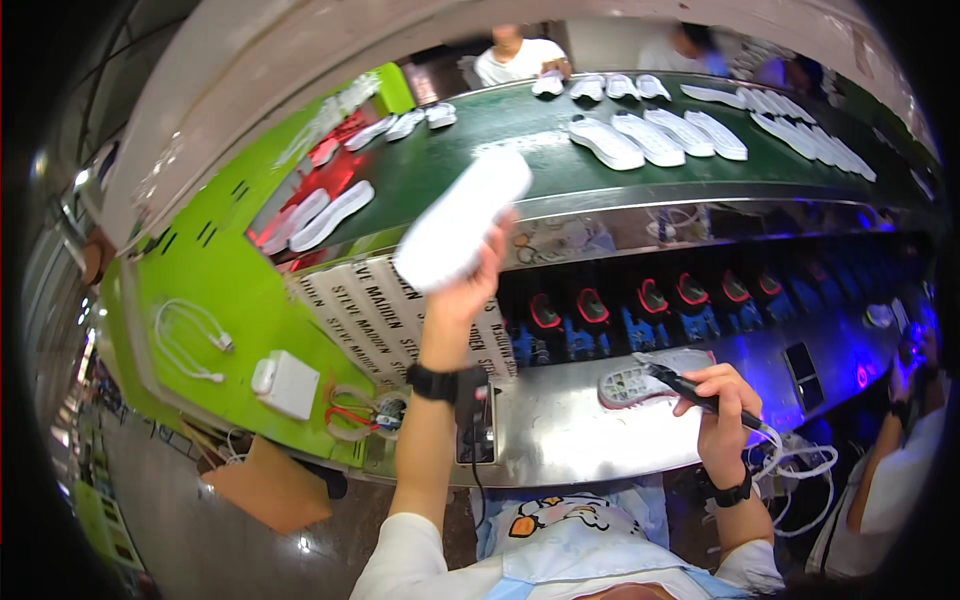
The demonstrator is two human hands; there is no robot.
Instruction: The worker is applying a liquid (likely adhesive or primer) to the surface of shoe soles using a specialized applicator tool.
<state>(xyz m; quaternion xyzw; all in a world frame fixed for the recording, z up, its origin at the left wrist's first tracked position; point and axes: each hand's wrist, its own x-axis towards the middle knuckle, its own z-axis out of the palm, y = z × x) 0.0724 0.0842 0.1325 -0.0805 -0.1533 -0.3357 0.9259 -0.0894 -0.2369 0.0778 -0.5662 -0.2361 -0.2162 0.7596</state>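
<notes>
My left hand [470,275] is closed around the heel end of a white shoe sole [460,220], lifted in front of the green belt and slightly blurred. In my right hand [722,410] is a black pen-shaped tool [705,396] with a white cord. Its tip reaches over another sole [625,388], grey-white with a grid-like hollow side facing up, lying on the metal bench [560,425]. Whether the tip touches that sole I cannot tell.
Rows of white soles [655,138] lie on the green conveyor belt [480,150]. Red-and-blue fixtures [652,297] line a dark recess. A phone [803,375] lies on the bench; a white box [287,384] and cable [190,335] rest on the green table. Another person's arm [880,450] is at right.
</notes>
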